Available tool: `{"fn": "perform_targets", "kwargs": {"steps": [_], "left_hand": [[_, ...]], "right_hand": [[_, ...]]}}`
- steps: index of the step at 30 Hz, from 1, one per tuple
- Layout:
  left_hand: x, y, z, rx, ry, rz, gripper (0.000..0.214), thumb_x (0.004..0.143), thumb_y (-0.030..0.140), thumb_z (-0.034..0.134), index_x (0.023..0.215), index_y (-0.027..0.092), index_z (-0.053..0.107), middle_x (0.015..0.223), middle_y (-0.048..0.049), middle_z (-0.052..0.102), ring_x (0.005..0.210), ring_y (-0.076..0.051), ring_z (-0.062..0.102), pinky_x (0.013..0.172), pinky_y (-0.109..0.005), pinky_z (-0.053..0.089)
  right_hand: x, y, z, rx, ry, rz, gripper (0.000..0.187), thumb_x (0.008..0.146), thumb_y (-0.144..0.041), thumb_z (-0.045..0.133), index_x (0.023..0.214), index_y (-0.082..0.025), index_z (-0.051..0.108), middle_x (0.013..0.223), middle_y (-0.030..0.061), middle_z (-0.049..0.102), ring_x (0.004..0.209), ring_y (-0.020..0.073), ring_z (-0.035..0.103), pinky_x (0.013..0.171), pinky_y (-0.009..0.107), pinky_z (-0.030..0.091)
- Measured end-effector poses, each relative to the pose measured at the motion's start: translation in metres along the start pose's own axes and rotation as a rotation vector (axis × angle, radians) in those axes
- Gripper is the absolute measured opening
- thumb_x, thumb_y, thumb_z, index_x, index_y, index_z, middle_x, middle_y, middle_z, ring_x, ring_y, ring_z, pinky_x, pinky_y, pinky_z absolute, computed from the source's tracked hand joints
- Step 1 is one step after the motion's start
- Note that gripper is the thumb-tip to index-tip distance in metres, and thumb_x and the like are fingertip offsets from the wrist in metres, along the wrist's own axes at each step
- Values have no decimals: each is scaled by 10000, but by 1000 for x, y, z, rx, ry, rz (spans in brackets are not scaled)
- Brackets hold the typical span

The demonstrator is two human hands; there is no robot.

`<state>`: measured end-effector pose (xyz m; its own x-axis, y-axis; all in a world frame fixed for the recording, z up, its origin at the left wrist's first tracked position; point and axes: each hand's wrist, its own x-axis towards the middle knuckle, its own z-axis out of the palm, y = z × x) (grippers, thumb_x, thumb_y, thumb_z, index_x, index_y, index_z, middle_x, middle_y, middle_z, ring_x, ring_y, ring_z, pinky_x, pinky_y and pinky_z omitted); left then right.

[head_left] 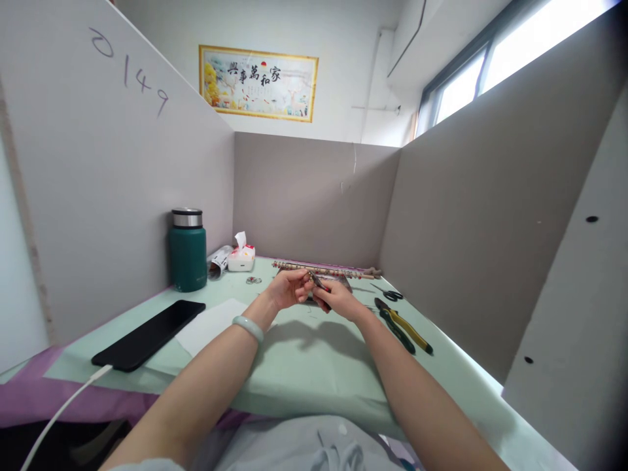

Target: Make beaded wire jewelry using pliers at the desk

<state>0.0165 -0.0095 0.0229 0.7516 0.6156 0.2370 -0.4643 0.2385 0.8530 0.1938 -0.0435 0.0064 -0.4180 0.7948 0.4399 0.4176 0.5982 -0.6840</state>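
My left hand (288,289) is raised over the middle of the table, thumb and fingers pinched together at something too small to make out. A pale bangle (248,328) circles that wrist. My right hand (339,299) is wrapped round a small pair of pliers (318,282), whose dark jaws point up and left to the left fingertips. Just behind both hands lie a dark tray (346,283), partly hidden, and a long beaded rod (360,273). Several small rings or loops (254,280) rest on the cloth left of my left hand.
Right of my forearm lie yellow-and-green pliers (403,326) and black-handled scissors (390,294). At left are a black phone (150,335) with a white cable, a white sheet (209,325), a green bottle (188,256) and a tissue pack (241,259). Grey partitions (314,196) enclose the table.
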Motion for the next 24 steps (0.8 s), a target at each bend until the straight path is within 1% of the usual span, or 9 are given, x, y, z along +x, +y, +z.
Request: {"fn": "perform_targets", "kwargs": {"steps": [1, 3, 6, 8, 11, 13, 16, 20, 24], "left_hand": [[0, 0, 0, 13, -1, 3, 208, 845, 208, 474, 684, 108, 562, 593, -27, 514, 388, -62, 384, 391, -206, 376], [0, 0, 0, 27, 27, 16, 195, 844, 209, 479, 701, 110, 566, 603, -30, 527, 394, -66, 398, 402, -213, 386], [1, -1, 2, 16, 80, 28, 192, 846, 219, 490, 701, 116, 565, 618, -35, 544, 409, -74, 426, 419, -221, 401], [1, -1, 3, 6, 91, 23, 206, 848, 223, 490, 685, 119, 559, 626, -38, 550, 420, -78, 442, 432, -226, 412], [1, -1, 4, -6, 82, 16, 216, 849, 215, 480, 672, 118, 557, 635, -40, 553, 432, -83, 456, 450, -236, 428], [0, -1, 4, -10, 68, 18, 223, 848, 209, 473, 662, 118, 554, 620, -37, 541, 427, -84, 451, 448, -239, 428], [-1, 1, 3, -5, 31, 24, 234, 841, 197, 461, 634, 121, 539, 588, -30, 518, 402, -82, 426, 417, -231, 403], [-3, 2, 3, 20, -33, 15, 226, 834, 192, 451, 634, 123, 530, 578, -27, 510, 374, -73, 393, 385, -219, 370], [-4, 3, 3, 50, -98, 7, 206, 828, 199, 464, 639, 128, 505, 576, -23, 497, 371, -66, 371, 383, -214, 361]], "right_hand": [[0, 0, 0, 16, -5, -1, 394, 878, -514, 414, 748, -165, 545, 480, -39, 465, 439, 101, 418, 484, 223, 329], [1, 1, 2, -25, 51, 1, 401, 876, -512, 410, 749, -162, 557, 494, -32, 476, 459, 105, 427, 490, 222, 326], [3, 2, 6, -209, 200, -1, 383, 880, -481, 409, 795, -163, 606, 555, -12, 525, 524, 119, 459, 521, 223, 317], [3, 2, 7, -337, 279, -14, 343, 880, -437, 419, 840, -172, 635, 614, 1, 563, 567, 126, 475, 548, 226, 313], [3, 1, 9, -407, 317, -25, 308, 880, -390, 423, 879, -184, 653, 666, 10, 591, 596, 130, 484, 564, 228, 311], [3, 0, 9, -357, 293, -19, 314, 881, -401, 424, 891, -186, 653, 643, 6, 581, 584, 129, 480, 549, 225, 311], [2, -1, 9, -205, 217, -17, 352, 881, -458, 424, 866, -179, 638, 560, -12, 525, 524, 118, 453, 513, 220, 311], [-1, -6, 4, 24, 65, -25, 378, 872, -497, 448, 769, -162, 589, 492, -30, 469, 448, 99, 415, 472, 222, 321], [-6, -10, -2, 179, -106, -8, 345, 863, -461, 484, 741, -148, 564, 502, -18, 493, 444, 95, 428, 477, 230, 349]]}}
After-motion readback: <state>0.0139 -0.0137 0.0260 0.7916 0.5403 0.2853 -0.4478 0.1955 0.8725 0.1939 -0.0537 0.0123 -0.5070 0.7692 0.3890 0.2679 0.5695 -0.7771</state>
